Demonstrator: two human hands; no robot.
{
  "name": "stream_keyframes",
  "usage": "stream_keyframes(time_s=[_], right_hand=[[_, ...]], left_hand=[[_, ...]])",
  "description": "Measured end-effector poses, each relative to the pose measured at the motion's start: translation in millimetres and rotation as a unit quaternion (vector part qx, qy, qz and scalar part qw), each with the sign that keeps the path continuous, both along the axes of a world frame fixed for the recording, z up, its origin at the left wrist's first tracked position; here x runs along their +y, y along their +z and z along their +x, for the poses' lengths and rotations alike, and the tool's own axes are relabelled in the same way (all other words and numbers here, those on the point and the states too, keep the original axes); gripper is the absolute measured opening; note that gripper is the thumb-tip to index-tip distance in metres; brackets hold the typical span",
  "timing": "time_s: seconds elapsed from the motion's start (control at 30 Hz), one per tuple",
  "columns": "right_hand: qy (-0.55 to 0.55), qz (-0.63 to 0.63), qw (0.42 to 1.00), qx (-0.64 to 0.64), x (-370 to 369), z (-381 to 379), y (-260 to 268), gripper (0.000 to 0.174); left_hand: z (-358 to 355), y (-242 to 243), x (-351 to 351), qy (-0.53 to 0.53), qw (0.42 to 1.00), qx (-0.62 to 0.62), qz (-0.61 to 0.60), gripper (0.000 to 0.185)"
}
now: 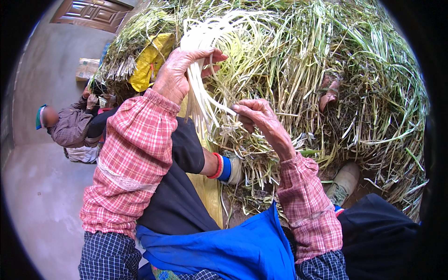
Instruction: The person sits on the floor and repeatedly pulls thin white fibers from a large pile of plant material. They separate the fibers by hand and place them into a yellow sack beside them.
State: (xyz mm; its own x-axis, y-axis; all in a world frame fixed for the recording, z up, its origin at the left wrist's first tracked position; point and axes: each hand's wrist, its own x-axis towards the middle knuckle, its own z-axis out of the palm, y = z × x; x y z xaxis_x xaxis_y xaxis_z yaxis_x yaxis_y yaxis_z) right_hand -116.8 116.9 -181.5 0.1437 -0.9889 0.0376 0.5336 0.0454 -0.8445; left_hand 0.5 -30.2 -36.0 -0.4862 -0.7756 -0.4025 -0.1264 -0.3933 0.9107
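Observation:
My left hand [185, 68] is raised in front of me, closed around a bundle of long pale plant stalks [206, 89]. Their cut ends hang below the palm, while the rest loops over the top of the hand in bright curls. To the right and a little lower, my right hand [257, 113] pinches the end of one stalk between thumb and forefinger. Behind both hands lies a large heap of green and straw-coloured stalks and leaves [297, 63].
A yellow plastic sack [152, 63] lies against the heap at the left, and yellow sheeting [206, 196] runs beside my leg. A co-worker [75, 122] sits at the left near a cardboard box [87, 69]. My shoes [344, 183] touch the heap's near edge.

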Motion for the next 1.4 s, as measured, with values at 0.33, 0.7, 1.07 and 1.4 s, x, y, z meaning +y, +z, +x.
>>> stream_keyframes(time_s=[0.33, 0.7, 1.07, 1.4], right_hand=[[-0.09, 0.056, 0.92, 0.377, 6.0, -33.1, -65.5, 0.015], [-0.148, -0.009, 0.986, 0.078, -27.4, 4.8, 38.3, 0.031], [-0.18, 0.04, 0.981, -0.065, -17.4, 8.0, 10.1, 0.022], [-0.182, 0.059, 0.975, 0.116, -8.8, 4.6, -26.9, 0.019]], left_hand=[[-1.3, 0.4, 2.0, -0.001, 1.0, 0.002, -0.003, 0.024], [-10.5, -5.0, 23.0, -0.05, 0.996, 0.024, 0.066, 0.026], [-5.4, -6.8, 17.9, -0.046, 0.998, -0.032, -0.007, 0.021], [-3.9, 3.5, 6.2, 0.015, 1.0, 0.0, -0.024, 0.025]])
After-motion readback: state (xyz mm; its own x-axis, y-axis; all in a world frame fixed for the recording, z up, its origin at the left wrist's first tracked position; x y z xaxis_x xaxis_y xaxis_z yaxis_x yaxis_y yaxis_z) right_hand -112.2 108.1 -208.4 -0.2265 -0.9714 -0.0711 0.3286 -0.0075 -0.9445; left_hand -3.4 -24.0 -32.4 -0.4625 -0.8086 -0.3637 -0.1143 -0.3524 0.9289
